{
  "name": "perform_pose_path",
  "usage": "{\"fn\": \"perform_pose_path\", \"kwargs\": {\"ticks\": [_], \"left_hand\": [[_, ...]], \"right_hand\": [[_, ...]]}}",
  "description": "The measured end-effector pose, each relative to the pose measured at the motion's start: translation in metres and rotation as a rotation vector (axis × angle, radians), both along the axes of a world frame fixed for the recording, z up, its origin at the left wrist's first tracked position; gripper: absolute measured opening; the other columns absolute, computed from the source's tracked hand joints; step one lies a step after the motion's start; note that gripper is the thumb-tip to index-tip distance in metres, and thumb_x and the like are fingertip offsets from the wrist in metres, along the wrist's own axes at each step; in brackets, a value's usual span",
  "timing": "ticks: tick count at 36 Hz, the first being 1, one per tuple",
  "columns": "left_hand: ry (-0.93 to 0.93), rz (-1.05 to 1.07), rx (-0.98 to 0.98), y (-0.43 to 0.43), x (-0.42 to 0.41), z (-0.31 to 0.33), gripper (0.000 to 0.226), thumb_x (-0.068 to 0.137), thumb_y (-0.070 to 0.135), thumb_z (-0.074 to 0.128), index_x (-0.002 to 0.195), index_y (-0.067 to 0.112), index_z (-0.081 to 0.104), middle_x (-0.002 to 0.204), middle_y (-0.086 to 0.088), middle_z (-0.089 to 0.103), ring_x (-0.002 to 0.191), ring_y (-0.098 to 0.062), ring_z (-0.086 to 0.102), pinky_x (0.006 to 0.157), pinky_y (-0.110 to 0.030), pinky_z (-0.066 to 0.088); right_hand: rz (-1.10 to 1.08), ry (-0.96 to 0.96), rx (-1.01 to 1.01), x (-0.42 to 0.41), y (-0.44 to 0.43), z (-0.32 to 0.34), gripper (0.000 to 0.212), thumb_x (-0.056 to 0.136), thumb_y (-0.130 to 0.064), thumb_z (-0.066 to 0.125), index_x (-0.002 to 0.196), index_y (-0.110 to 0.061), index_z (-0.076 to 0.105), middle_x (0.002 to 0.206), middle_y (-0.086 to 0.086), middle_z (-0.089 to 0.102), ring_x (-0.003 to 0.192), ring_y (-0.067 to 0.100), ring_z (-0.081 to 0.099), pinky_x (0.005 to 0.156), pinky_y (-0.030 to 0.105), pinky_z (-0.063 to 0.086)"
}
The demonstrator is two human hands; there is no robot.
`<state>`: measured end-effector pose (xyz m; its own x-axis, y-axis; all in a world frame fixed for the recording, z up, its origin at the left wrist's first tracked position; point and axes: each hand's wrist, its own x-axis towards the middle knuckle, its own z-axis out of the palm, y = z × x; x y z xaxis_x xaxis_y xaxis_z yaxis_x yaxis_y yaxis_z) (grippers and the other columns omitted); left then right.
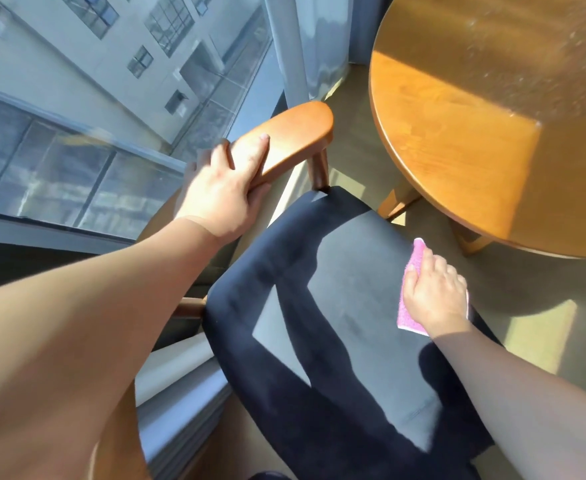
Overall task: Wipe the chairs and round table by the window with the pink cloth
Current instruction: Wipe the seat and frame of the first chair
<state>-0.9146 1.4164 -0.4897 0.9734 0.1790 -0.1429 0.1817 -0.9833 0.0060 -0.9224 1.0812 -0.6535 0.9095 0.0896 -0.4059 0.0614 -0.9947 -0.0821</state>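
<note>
A wooden chair with a dark navy seat cushion (336, 306) fills the middle of the view. My left hand (222, 192) grips its curved wooden armrest (295, 133) near the window. My right hand (433, 292) presses the folded pink cloth (409, 320) flat on the right edge of the seat cushion. The round wooden table (457, 140) stands at the upper right, partly sunlit, with fine specks on its top.
A floor-to-ceiling window (77, 116) runs along the left, its frame and sill close beside the chair. The table's wooden legs (398, 199) stand on the grey floor (526, 306) just beyond the seat's far right corner.
</note>
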Motion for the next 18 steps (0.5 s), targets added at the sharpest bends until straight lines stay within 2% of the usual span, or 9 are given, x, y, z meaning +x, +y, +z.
{"fn": "perform_pose_path", "kwargs": {"ticks": [6, 11, 15, 18], "left_hand": [[-0.01, -0.006, -0.019, 0.001, 0.0, -0.001, 0.062, 0.092, 0.043, 0.044, 0.146, 0.037, 0.014, 0.13, -0.029, 0.038, 0.101, -0.051, 0.047, 0.089, -0.054, 0.041], [-0.034, -0.003, -0.051, 0.001, -0.001, -0.001, 0.059, 0.09, 0.05, 0.031, 0.144, 0.038, 0.013, 0.128, -0.028, 0.04, 0.098, -0.049, 0.048, 0.086, -0.052, 0.043], [-0.05, -0.003, -0.049, 0.001, -0.001, -0.002, 0.059, 0.088, 0.053, 0.025, 0.145, 0.038, 0.016, 0.129, -0.027, 0.04, 0.101, -0.048, 0.048, 0.087, -0.052, 0.043], [-0.061, -0.005, -0.047, 0.001, -0.001, -0.002, 0.059, 0.088, 0.052, 0.026, 0.145, 0.037, 0.017, 0.128, -0.027, 0.041, 0.098, -0.048, 0.049, 0.086, -0.052, 0.044]], "right_hand": [[0.022, 0.005, 0.002, 0.01, 0.012, 0.001, 0.055, 0.096, -0.032, 0.03, 0.145, -0.008, 0.034, 0.128, 0.017, 0.055, 0.111, 0.036, 0.054, 0.093, 0.045, 0.04], [0.084, 0.007, 0.065, 0.044, 0.067, -0.001, 0.056, 0.098, -0.032, 0.026, 0.149, -0.009, 0.029, 0.135, 0.016, 0.051, 0.117, 0.036, 0.051, 0.097, 0.045, 0.037], [0.113, 0.02, 0.074, 0.059, 0.089, -0.003, 0.054, 0.099, -0.031, 0.026, 0.147, -0.007, 0.031, 0.139, 0.017, 0.048, 0.122, 0.036, 0.049, 0.101, 0.045, 0.036], [0.172, 0.0, 0.048, 0.067, 0.106, 0.002, 0.051, 0.1, -0.029, 0.027, 0.141, -0.003, 0.041, 0.132, 0.017, 0.052, 0.118, 0.036, 0.051, 0.1, 0.046, 0.04]]}}
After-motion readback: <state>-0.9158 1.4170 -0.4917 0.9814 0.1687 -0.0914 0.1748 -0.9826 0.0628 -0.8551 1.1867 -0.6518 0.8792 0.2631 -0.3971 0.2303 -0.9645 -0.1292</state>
